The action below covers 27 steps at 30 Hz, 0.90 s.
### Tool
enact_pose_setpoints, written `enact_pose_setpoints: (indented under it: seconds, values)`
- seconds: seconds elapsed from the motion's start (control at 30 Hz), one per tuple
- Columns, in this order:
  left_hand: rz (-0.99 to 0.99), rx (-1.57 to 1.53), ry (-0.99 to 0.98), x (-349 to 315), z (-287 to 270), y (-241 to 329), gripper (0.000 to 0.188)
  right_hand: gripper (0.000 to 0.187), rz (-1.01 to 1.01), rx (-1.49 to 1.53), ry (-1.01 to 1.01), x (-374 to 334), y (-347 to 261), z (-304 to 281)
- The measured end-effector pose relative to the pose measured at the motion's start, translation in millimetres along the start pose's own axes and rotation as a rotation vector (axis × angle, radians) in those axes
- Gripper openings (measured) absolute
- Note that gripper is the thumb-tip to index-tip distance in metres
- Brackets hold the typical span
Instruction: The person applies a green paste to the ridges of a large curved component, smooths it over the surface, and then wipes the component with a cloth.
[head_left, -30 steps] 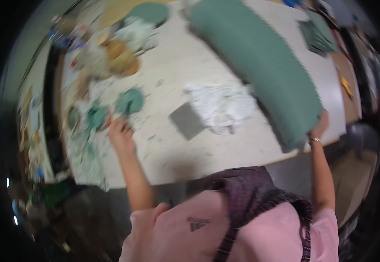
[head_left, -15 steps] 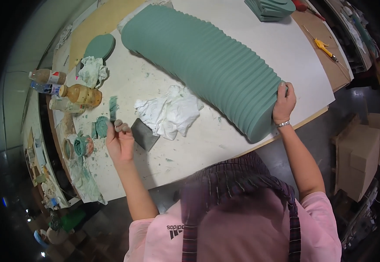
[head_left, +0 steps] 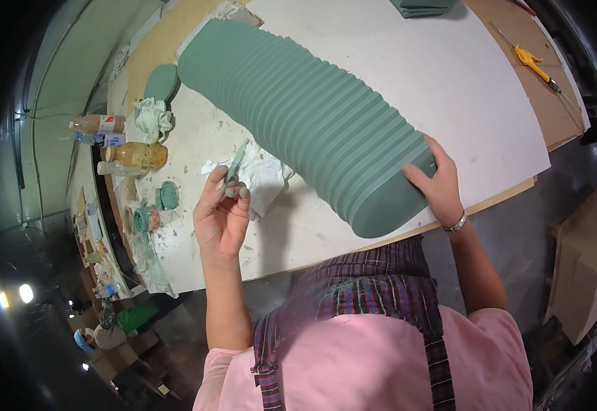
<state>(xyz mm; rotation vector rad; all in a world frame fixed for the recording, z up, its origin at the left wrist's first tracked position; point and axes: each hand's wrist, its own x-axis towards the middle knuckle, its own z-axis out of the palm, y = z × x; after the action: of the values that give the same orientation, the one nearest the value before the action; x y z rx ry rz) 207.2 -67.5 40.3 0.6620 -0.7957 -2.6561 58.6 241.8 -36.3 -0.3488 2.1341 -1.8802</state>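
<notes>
A long row of green oval plates (head_left: 312, 113), stood on edge face to face, runs across the table. At its near right end, my right hand (head_left: 441, 183) grips the last plate, thumb on the face and fingers behind the edge. My left hand (head_left: 223, 216) is raised to the left of the row. Its thumb and fingers pinch a small thin scraper (head_left: 237, 161) smeared with green paste, tilted upward. Behind that hand a crumpled white rag (head_left: 267, 181) lies on the table, partly hidden.
Several bottles (head_left: 137, 155) lie at the left edge near a paste-smeared jar (head_left: 146, 219) and a crumpled cloth (head_left: 153, 120). One green plate (head_left: 161, 83) lies at far left, more plates (head_left: 425, 7) at the back. A yellow air gun (head_left: 529, 59) rests on the right; cardboard boxes (head_left: 586, 260) stand below.
My left hand has moved right and lifted, bringing the scraper in front of the rag. My right hand has shifted so its thumb lies on the end plate's face. The whole view has shifted.
</notes>
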Motion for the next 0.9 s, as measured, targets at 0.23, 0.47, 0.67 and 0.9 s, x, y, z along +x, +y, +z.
enact_pose_setpoints:
  seconds: [0.23, 0.47, 0.67, 0.9]
  values:
    - [-0.018, 0.28, 0.054, 27, 53, -18, 0.031, 0.063, 0.041, 0.099, -0.022, 2, 16, -4]
    - [0.023, 0.864, -0.096, 66, 96, -50, 0.008, 0.065, -0.073, -0.112, 0.104, 2, 25, 0]
    - [0.202, 1.248, -0.28, 81, 123, -90, 0.006, 0.071, -0.192, -0.205, 0.179, 4, 32, 2]
    - [0.386, 1.471, -0.367, 91, 127, -103, 0.002, 0.073, -0.224, -0.2, 0.18, 6, 32, 1]
